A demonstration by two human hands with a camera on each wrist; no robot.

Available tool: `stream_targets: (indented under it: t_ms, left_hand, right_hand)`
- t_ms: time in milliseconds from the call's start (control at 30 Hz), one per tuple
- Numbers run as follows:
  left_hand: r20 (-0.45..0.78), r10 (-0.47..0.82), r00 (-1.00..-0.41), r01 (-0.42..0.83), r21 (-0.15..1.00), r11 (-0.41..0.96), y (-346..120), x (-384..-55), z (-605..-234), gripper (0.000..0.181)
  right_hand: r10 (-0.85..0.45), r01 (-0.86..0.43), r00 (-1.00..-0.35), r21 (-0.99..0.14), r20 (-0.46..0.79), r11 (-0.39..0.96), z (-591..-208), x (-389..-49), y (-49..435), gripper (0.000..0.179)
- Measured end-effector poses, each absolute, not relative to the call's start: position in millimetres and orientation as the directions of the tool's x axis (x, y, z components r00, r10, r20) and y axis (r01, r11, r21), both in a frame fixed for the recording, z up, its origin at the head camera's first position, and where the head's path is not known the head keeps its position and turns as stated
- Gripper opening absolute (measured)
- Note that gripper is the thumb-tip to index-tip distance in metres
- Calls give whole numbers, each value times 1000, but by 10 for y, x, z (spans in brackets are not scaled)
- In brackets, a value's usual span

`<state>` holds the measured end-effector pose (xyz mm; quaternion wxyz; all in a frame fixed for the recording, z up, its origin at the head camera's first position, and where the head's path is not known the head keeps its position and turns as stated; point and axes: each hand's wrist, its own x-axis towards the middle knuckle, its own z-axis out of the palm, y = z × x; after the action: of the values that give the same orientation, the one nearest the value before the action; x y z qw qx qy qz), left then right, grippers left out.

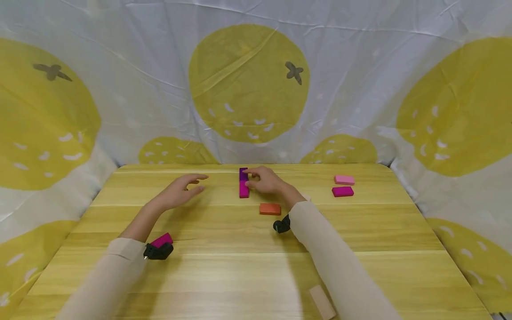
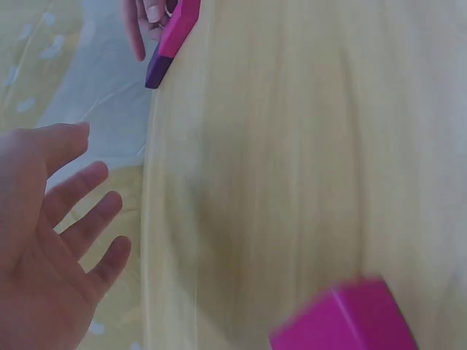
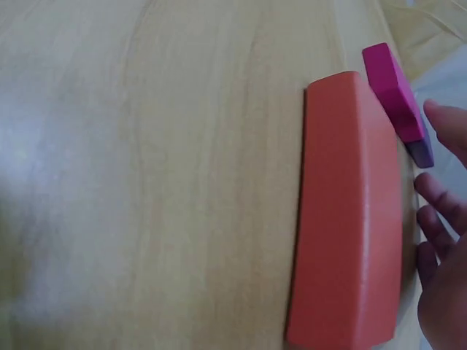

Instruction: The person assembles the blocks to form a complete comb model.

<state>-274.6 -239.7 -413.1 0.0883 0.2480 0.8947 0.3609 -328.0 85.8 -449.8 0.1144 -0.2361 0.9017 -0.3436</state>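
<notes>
A purple block [image 1: 243,174] and a magenta block [image 1: 244,190] lie end to end near the far edge of the table. My right hand [image 1: 266,180] is at their right side, its index finger reaching over the purple block and its thumb beside the magenta one. In the right wrist view, the fingers [image 3: 438,191] are spread and loosely bent, with nothing gripped between them. My left hand [image 1: 178,191] hovers to the left of the pair, holding nothing. Its fingers [image 2: 93,219] are apart and relaxed in the left wrist view.
An orange block [image 1: 270,209] lies just in front of the pair. Another magenta block [image 1: 162,240] is by the left wrist. At the right are a pink block [image 1: 344,180] and a magenta block [image 1: 342,191]. A beige block [image 1: 322,302] lies near the right forearm. A patterned cloth [image 1: 160,89] hangs behind.
</notes>
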Motion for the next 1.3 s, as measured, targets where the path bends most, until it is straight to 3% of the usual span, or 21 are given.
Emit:
stream_targets:
  t_ms: [367, 533, 700, 900, 1033, 1167, 1300]
  left_hand:
    - [152, 473, -868, 463, 595, 657, -2832, -1745, -4251, 38]
    - [136, 520, -844, 479, 628, 614, -3092, -1497, -4314, 52]
    - [56, 612, -789, 434, 756, 490, -3318, -1500, -4386, 71]
    - [-68, 738, -671, 340, 857, 388, -3423, -1653, -4394, 75]
    - [-72, 783, -618, 367, 854, 368, -3458, -1726, -4368, 73]
    - [-67, 789, -611, 368, 858, 357, -3473, -1772, -4340, 64]
    - [-77, 750, -657, 354, 847, 397, -3459, -1779, -4318, 61]
  right_hand:
    - [-526, -406, -850, -596, -31, 692, -4605, -3316, 826, 50]
    - [-515, -383, -856, -615, -45, 690, -4601, -3301, 847, 50]
    - [-500, -362, -865, -631, -47, 686, -4597, -3309, 902, 50]
    - [-474, -339, -879, -632, -50, 696, -4595, -3317, 968, 50]
    - [-489, -353, -871, -624, -54, 697, -4591, -3322, 972, 50]
    - [-492, -358, -869, -621, -52, 697, -4581, -3327, 967, 50]
    - [-482, -344, -874, -631, -54, 695, -4582, -3327, 959, 50]
